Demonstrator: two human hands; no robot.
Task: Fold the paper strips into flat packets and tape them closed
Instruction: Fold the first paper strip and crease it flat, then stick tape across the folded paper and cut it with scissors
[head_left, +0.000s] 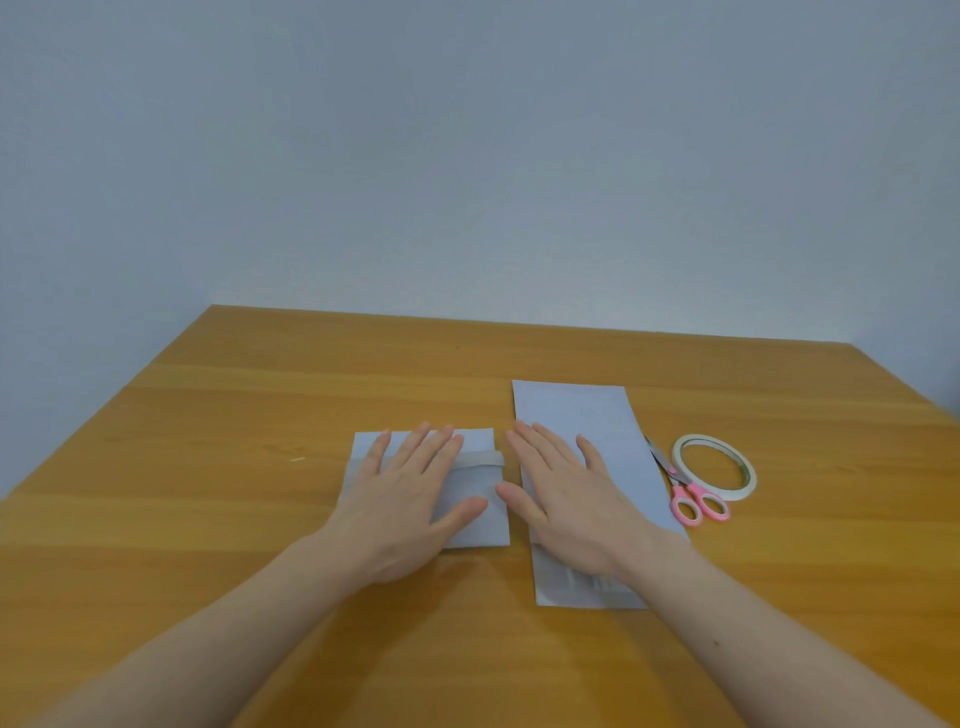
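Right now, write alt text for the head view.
Two open hands press flat on a wooden table: left hand on a folded, taped paper packet, right hand on a long unfolded paper strip. Pink-handled scissors and a tape roll lie right.

Two bare forearms reach forward from the lower corners of the head view, converging toward the centre. The left hand (410, 493) lies palm down with fingers straight and slightly spread, the thumb angled out to the right. The right hand (566, 499) lies flat beside it, fingers extended and pointing up and to the left, the thumb stretched toward the left hand. The two thumbs sit close together without touching. Both wrists are level with the forearms, and neither hand curls around anything.
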